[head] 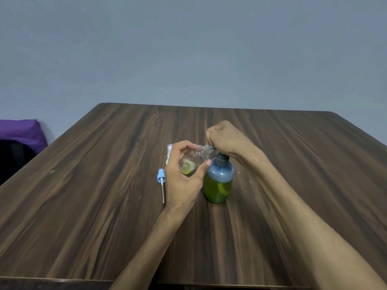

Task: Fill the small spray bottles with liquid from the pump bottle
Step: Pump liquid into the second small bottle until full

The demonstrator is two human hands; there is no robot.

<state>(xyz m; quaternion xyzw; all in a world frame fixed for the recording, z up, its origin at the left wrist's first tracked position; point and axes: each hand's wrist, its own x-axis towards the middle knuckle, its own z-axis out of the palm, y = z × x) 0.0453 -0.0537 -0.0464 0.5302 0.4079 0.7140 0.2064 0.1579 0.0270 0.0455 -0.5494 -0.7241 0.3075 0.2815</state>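
- Pump bottle (218, 181): round, translucent blue plastic with a dark pump head, upright near the middle of the table; green-yellow liquid fills its lower part.
- Small spray bottle (193, 162): clear plastic, uncapped, tilted just left of the pump bottle, its threaded neck at the pump spout; a little yellowish liquid sits in its base.
- Left hand (184, 174): fingers and thumb curled round the small spray bottle.
- Right hand (226, 139): fist-like, fingers curled on the pump head above the pump bottle.
- Spray cap (161, 181): light blue with a thin white dip tube, lying flat left of the pump bottle.
- White object (169, 152): partly hidden behind the left hand; kind unclear.
- Table (104, 185): dark wood-grain top, rounded far corners.
- Wall (188, 49): plain grey-blue behind the table.
- Purple fabric (21, 132): far left of the pump bottle, beyond the table edge.
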